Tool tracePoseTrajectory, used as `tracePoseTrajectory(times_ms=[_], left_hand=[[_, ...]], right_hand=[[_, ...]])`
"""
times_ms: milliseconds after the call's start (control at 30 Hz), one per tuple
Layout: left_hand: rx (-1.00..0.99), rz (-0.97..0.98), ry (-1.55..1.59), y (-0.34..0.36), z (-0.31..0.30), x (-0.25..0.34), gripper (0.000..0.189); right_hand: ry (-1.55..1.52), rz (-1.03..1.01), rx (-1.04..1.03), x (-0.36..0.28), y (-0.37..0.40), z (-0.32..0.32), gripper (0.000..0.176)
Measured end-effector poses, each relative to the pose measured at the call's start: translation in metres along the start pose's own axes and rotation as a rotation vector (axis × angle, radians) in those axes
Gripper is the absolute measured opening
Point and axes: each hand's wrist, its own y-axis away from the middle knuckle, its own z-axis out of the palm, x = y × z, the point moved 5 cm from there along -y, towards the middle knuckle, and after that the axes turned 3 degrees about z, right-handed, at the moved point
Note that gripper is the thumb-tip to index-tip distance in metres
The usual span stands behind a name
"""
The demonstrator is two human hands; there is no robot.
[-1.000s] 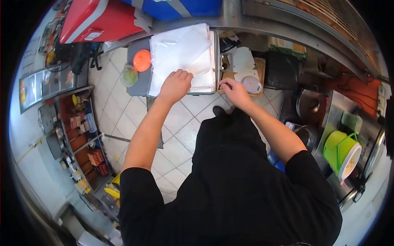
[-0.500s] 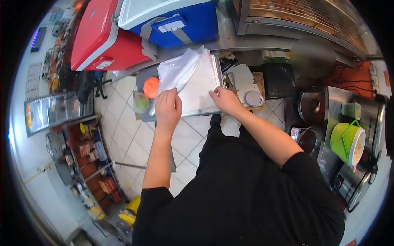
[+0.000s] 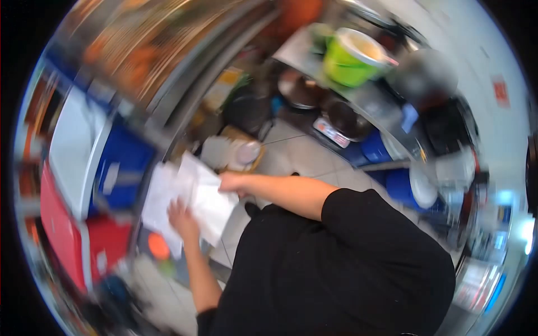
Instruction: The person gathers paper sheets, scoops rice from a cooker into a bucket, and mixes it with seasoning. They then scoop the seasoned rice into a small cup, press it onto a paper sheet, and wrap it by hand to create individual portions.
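Note:
A white paper sheet (image 3: pixel 212 204) is raised off the pile, and my right hand (image 3: pixel 232 183) is closed on its edge. Under and beside it lies a stack of white paper sheets (image 3: pixel 159 196) on the low table. My left hand (image 3: pixel 182 219) rests over the stack with its fingers spread, close to the raised sheet. Motion smears the fingertips of both hands somewhat. Close by the left hand sits a round orange object (image 3: pixel 158 246).
A blue cooler (image 3: pixel 120 168) and a red cooler (image 3: pixel 61 229) stand at left. Past the stack is a small round scale (image 3: pixel 247 152). On the metal counter is a green bucket (image 3: pixel 350 59), with pans (image 3: pixel 300 88) below. Blue buckets (image 3: pixel 400 187) stand at right.
The camera has turned right, swinging the coolers to the left side. My right hand now grips a sheet lifted from the stack, and my left hand's fingers have spread over the paper.

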Motion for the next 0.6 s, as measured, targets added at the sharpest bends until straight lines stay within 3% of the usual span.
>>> tracePoseTrajectory(times_ms=[33, 67, 133, 200, 267, 333, 400, 533, 600], left_hand=[[0.049, 0.013, 0.052, 0.002, 0.011, -0.015, 0.054], [0.015, -0.113, 0.049, 0.001, -0.001, -0.003, 0.052], [0.035, -0.083, 0.042, 0.000, -0.001, -0.002, 0.051], [-0.119, -0.269, 0.002, -0.008, -0.017, 0.009, 0.052], [-0.021, -0.245, -0.100, -0.015, -0.031, 0.027, 0.053], [0.069, -0.228, -0.193, -0.035, -0.044, 0.075, 0.055], [0.253, 0.097, 0.073, -0.067, -0.071, 0.171, 0.056], [0.140, 0.567, 0.511, -0.117, -0.078, 0.436, 0.052], [0.011, 0.822, 0.585, -0.132, -0.073, 0.581, 0.047]], right_hand=[[-0.012, -0.113, 0.018, 0.011, 0.021, -0.019, 0.039], [0.042, -0.127, 0.123, 0.024, 0.047, -0.051, 0.040], [0.075, -0.216, 0.261, 0.069, 0.100, -0.117, 0.039], [0.039, -0.101, 0.375, 0.114, 0.170, -0.189, 0.040], [-0.443, -0.122, 0.528, 0.161, 0.252, -0.248, 0.038], [-0.758, -0.344, 0.618, 0.219, 0.304, -0.309, 0.039], [-0.915, -0.483, 0.781, 0.249, 0.357, -0.358, 0.044], [-1.115, -0.596, 0.916, 0.305, 0.394, -0.471, 0.049], [-1.206, -0.469, 0.907, 0.355, 0.374, -0.537, 0.049]])
